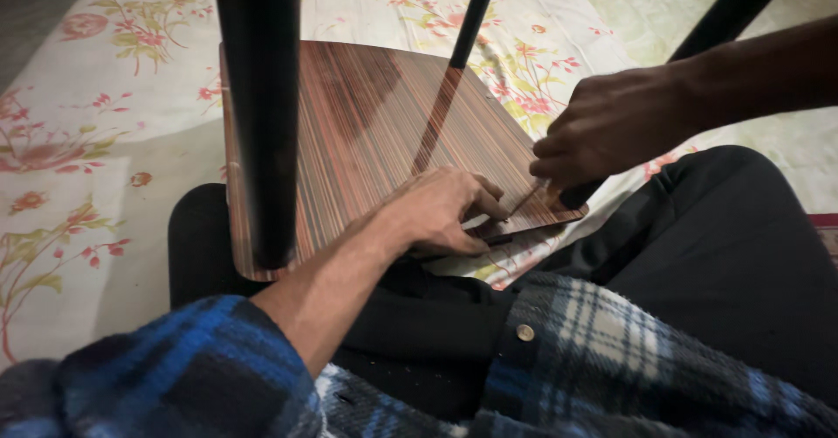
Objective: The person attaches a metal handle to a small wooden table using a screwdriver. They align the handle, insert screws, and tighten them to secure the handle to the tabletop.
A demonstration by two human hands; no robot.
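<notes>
Pressing my left hand [441, 211] flat on the near corner of the striped reddish-brown wooden tabletop [367, 124], which lies upside down across my lap on the floral bedsheet [87, 98], I steady it while my right hand [611, 128] pinches a thin rod-like tool [526, 198] at that corner; my left fingers are curled on the board, holding nothing I can make out. I judge the work well along: two black metal legs [262, 98] stand fitted, a third dark leg [733, 6] shows far right, and this corner is bare. Counted: one tabletop, three legs, one tool
</notes>
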